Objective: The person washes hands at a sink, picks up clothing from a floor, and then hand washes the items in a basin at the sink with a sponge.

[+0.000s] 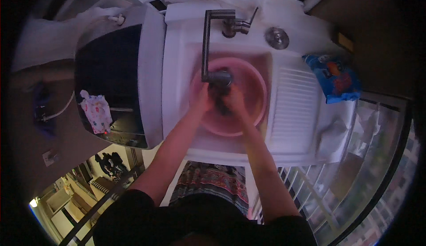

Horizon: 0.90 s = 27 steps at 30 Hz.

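Inside a round pink basin (pixel 259 79) in the white sink, my left hand (pixel 205 98) and my right hand (pixel 235 98) are close together under the spout of the dark metal faucet (pixel 205 42). Between them hangs a dark, limp cloth (pixel 223 107), and both hands look closed on it. The cloth's exact kind cannot be made out in the dim light, and the spout head partly hides the fingertips. Whether water is running from the spout is too blurred to tell.
A ribbed washboard (pixel 295 108) is built into the sink's right side, with a blue plastic bag (pixel 333 78) beyond it. A round metal drain piece (pixel 277 38) lies behind. At left stands a dark-topped washing machine (pixel 111 68) with a patterned cloth (pixel 96 113) on it.
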Motion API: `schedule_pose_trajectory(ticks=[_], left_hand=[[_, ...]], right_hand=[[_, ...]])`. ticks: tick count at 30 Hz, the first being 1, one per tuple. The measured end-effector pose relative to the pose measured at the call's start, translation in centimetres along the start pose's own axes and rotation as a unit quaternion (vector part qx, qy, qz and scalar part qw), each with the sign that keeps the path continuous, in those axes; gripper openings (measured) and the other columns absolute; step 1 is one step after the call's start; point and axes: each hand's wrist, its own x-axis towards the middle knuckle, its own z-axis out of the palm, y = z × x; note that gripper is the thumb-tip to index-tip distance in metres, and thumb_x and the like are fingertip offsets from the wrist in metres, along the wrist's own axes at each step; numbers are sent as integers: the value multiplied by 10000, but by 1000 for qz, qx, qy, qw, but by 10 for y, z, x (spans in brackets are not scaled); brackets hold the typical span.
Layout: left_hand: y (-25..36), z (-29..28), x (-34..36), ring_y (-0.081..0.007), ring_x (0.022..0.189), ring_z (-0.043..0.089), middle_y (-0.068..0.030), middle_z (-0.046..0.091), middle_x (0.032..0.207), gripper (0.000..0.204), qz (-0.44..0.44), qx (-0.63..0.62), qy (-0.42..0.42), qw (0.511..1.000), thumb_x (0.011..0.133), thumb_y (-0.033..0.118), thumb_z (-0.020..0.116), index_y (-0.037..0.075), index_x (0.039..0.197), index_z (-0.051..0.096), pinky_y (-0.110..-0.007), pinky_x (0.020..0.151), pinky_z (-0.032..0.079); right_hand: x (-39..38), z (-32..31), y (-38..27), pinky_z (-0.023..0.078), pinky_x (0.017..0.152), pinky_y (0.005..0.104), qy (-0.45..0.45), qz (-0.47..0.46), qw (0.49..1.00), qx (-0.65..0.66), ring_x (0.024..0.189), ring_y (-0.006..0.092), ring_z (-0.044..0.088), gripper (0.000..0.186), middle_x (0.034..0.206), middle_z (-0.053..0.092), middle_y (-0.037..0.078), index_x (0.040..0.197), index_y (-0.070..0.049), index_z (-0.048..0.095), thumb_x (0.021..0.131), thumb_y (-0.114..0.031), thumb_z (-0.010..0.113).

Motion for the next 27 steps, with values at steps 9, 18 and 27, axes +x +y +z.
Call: schedule_pose_trajectory(ticks=[9, 18, 27], left_hand=[[13, 9, -19, -181, 992, 505, -78, 524, 1056, 413, 228, 210, -148, 939, 829, 270, 558, 46, 1160, 450, -304, 853, 422], [-63, -41, 68, -224, 1037, 510, -78, 515, 1128, 461, -53, -93, -138, 985, 871, 436, 413, 104, 1191, 431, -363, 899, 411], [-68, -57, -66, -224, 1040, 507, -77, 511, 1136, 507, -89, -146, -97, 981, 876, 479, 349, 87, 1184, 442, -404, 905, 400]], right_hand=[[-40, -13, -41, 456, 740, 406, -167, -82, 981, -56, 852, 349, 570, 402, 944, 576, 178, 1059, -88, 549, 692, -223, 642], [10, -47, 28, 411, 787, 426, 13, 14, 975, -222, 912, 361, 524, 423, 972, 544, 225, 1053, -9, 519, 803, -349, 541], [-41, -16, -47, 408, 849, 363, -169, 158, 949, 215, 981, 242, 518, 641, 1109, 524, 138, 1224, 5, 396, 735, -336, 632]])
